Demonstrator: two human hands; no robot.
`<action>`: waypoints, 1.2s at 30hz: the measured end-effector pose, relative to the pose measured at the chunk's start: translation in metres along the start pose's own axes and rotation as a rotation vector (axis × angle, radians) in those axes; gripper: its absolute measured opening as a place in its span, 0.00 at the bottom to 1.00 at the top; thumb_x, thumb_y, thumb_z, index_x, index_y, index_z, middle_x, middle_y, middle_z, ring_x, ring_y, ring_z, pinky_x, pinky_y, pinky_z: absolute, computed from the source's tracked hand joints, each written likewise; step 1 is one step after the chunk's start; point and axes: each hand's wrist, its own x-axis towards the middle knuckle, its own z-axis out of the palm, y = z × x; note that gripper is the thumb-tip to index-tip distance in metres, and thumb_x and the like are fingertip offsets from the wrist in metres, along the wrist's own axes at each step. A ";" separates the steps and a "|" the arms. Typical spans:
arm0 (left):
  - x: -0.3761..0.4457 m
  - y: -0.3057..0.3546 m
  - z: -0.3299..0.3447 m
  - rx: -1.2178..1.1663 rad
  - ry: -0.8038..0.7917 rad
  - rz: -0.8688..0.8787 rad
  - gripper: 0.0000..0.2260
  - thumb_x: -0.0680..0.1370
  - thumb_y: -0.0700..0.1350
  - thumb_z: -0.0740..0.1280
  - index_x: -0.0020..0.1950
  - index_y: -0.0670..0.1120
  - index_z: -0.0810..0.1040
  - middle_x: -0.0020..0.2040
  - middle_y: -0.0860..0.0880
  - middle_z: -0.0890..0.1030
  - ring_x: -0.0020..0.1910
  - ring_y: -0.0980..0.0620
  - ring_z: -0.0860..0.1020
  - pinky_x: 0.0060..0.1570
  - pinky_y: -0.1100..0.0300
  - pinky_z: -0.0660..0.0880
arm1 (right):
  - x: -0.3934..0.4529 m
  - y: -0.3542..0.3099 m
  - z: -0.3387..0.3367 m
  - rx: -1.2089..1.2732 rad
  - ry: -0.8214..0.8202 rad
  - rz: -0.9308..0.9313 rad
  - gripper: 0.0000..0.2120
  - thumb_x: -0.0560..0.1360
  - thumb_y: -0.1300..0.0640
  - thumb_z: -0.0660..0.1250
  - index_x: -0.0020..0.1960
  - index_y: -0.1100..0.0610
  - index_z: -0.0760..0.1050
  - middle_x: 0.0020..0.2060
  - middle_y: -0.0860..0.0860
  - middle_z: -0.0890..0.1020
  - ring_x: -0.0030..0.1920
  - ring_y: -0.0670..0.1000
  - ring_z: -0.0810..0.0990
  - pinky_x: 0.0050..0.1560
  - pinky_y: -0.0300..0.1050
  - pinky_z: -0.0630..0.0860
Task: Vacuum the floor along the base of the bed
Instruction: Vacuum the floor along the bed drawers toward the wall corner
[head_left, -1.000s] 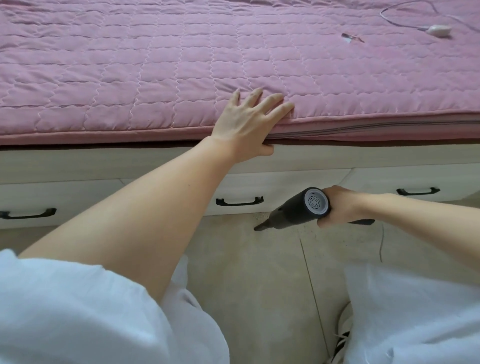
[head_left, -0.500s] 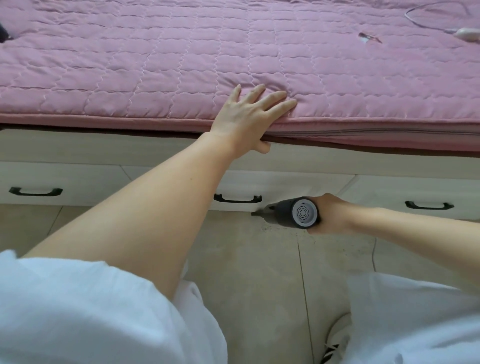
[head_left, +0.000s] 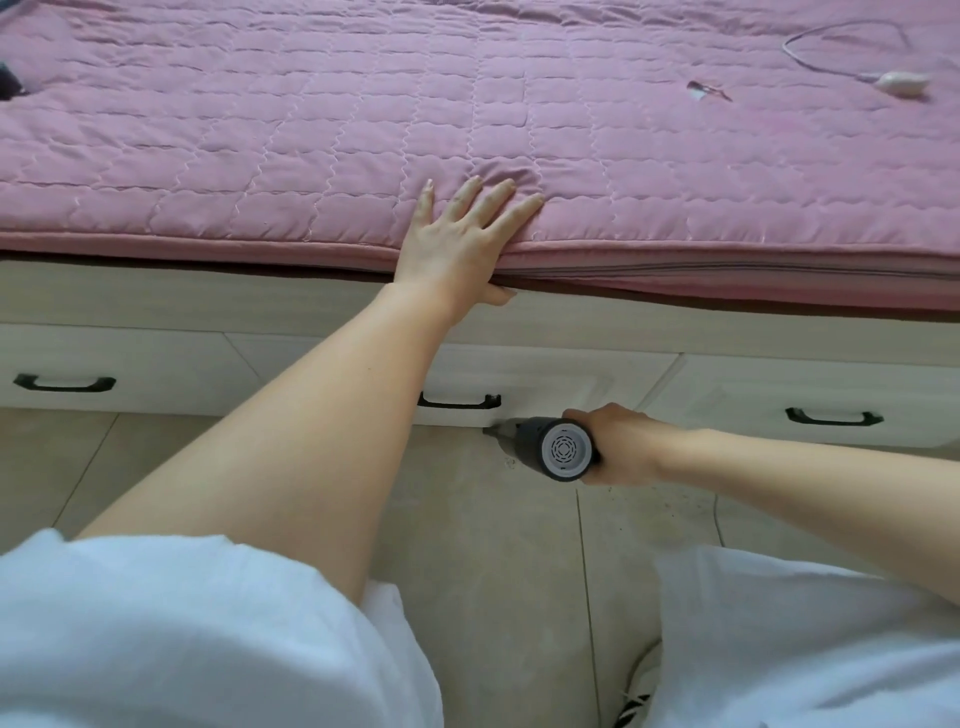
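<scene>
The bed (head_left: 467, 104) spans the top, tiled floor (head_left: 493, 571) below; the left hand (head_left: 457, 244) lies flat, fingers spread, on its edge; the right hand (head_left: 618, 444) grips the vacuum (head_left: 550, 449), nozzle at the drawer base

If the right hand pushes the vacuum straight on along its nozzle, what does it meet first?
Probably the drawer front at floor level: the right hand aims the vacuum there, though depth is unclear.

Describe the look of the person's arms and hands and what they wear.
Both forearms are bare down to the hands. The left hand and the right hand wear no gloves, and no rings, watch or bracelet show on them. Loose white sleeves cover the upper arms on both sides, plain cloth with no print visible.
</scene>
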 end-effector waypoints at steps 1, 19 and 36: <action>0.001 -0.001 0.000 -0.002 -0.007 -0.006 0.45 0.72 0.59 0.72 0.79 0.60 0.45 0.81 0.52 0.49 0.79 0.48 0.48 0.75 0.38 0.44 | 0.000 0.002 0.000 0.008 -0.002 0.001 0.18 0.69 0.53 0.69 0.57 0.48 0.69 0.47 0.48 0.79 0.45 0.53 0.80 0.47 0.51 0.80; 0.002 -0.004 -0.001 0.029 0.013 0.045 0.44 0.72 0.62 0.69 0.80 0.57 0.47 0.80 0.51 0.52 0.79 0.46 0.50 0.75 0.38 0.47 | -0.007 0.015 -0.033 0.057 0.008 0.109 0.17 0.67 0.56 0.72 0.55 0.53 0.73 0.47 0.51 0.81 0.47 0.52 0.79 0.45 0.43 0.76; -0.015 -0.009 0.003 0.096 0.064 0.110 0.35 0.80 0.56 0.63 0.80 0.51 0.47 0.80 0.49 0.52 0.79 0.43 0.51 0.75 0.41 0.49 | -0.022 0.031 -0.033 0.068 -0.047 0.132 0.15 0.68 0.58 0.72 0.51 0.52 0.71 0.44 0.51 0.79 0.43 0.51 0.78 0.40 0.39 0.73</action>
